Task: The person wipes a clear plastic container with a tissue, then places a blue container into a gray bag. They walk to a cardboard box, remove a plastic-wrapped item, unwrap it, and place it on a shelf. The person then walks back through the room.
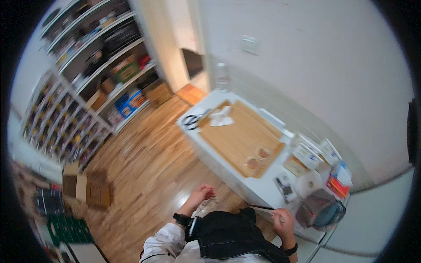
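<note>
My left hand (pixel 203 194) hangs over the wood floor, left of my lap, its fingers loosely curled. Blur hides whether anything thin is between them. Beside the table's near edge, my right hand (pixel 283 221) is closed around a thin pale flat object (pixel 262 209) that points left; its kind is not clear. In front of me stands a white table (pixel 227 172) with a wooden tray (pixel 235 131). Two round, clear-looking items with brownish centres (pixel 258 158) lie at the tray's near end. A crumpled white tissue (pixel 222 116) rests at its far end.
Black-handled scissors (pixel 190 121) and a clear bottle (pixel 222 77) occupy the table's far end. At right are a paper roll (pixel 309 184), small boxes (pixel 306 156) and a clear plastic container (pixel 315 208). An open carton (pixel 87 190) sits on the floor by shelves (pixel 108 62).
</note>
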`<state>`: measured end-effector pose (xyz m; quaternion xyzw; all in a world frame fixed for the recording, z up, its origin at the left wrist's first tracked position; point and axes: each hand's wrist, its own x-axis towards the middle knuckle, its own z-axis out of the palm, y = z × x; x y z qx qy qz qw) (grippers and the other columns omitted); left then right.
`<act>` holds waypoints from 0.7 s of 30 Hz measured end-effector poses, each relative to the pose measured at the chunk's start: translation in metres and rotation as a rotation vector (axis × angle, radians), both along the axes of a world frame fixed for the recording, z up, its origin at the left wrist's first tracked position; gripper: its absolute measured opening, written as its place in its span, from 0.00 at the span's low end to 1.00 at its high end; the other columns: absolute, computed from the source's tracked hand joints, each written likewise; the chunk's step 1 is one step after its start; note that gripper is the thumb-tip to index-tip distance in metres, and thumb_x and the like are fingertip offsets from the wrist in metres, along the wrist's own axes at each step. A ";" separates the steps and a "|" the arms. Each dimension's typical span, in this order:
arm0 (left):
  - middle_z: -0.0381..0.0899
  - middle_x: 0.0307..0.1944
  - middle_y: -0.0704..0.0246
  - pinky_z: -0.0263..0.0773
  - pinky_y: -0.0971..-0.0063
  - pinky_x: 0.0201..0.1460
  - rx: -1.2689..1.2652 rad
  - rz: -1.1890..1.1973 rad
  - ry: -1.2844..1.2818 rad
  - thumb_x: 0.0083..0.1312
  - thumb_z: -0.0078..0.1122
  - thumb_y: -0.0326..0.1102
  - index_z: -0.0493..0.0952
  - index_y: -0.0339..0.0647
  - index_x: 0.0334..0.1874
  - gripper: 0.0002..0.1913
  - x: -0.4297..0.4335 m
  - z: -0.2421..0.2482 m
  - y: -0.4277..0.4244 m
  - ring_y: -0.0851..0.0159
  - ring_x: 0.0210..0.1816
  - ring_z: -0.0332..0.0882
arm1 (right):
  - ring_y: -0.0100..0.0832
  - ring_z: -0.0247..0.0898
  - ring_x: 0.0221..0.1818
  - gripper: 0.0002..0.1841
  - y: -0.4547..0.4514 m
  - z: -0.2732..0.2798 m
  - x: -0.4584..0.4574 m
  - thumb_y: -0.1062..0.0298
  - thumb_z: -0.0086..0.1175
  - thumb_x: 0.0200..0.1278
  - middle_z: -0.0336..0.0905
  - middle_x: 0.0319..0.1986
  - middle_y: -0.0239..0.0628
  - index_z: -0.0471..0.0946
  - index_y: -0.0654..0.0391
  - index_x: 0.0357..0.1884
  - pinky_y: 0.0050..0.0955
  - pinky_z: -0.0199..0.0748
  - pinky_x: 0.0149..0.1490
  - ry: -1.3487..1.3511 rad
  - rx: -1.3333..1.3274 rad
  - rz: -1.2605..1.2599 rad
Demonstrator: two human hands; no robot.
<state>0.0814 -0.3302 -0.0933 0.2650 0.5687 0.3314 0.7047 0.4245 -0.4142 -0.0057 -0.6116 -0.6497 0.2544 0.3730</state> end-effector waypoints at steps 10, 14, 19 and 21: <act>0.78 0.36 0.65 0.73 0.76 0.45 0.297 0.638 0.276 0.71 0.44 0.36 0.71 0.35 0.45 0.11 -0.198 -0.025 -0.164 0.69 0.39 0.77 | 0.24 0.70 0.23 0.02 0.090 -0.112 -0.164 0.73 0.51 0.62 0.75 0.27 0.34 0.74 0.59 0.33 0.21 0.72 0.32 0.827 -0.593 0.137; 0.78 0.37 0.65 0.74 0.76 0.44 0.139 1.078 0.251 0.71 0.45 0.34 0.72 0.35 0.45 0.10 -0.228 -0.050 -0.263 0.69 0.38 0.78 | 0.30 0.72 0.24 0.11 0.131 -0.239 -0.198 0.63 0.45 0.64 0.76 0.27 0.37 0.73 0.61 0.37 0.25 0.73 0.36 0.874 -1.399 0.522; 0.79 0.36 0.67 0.73 0.77 0.43 -0.061 1.532 0.132 0.72 0.42 0.36 0.71 0.39 0.45 0.10 -0.206 -0.083 -0.367 0.70 0.36 0.77 | 0.34 0.74 0.26 0.15 0.160 -0.322 -0.269 0.59 0.42 0.64 0.77 0.26 0.40 0.74 0.61 0.36 0.29 0.74 0.38 -0.392 -1.258 0.716; 0.79 0.36 0.68 0.72 0.78 0.43 -0.192 1.696 0.068 0.73 0.40 0.38 0.71 0.41 0.45 0.11 -0.187 -0.086 -0.391 0.71 0.36 0.77 | 0.36 0.74 0.26 0.15 0.171 -0.327 -0.332 0.59 0.43 0.64 0.77 0.27 0.41 0.74 0.61 0.36 0.30 0.73 0.38 -0.529 -1.216 0.854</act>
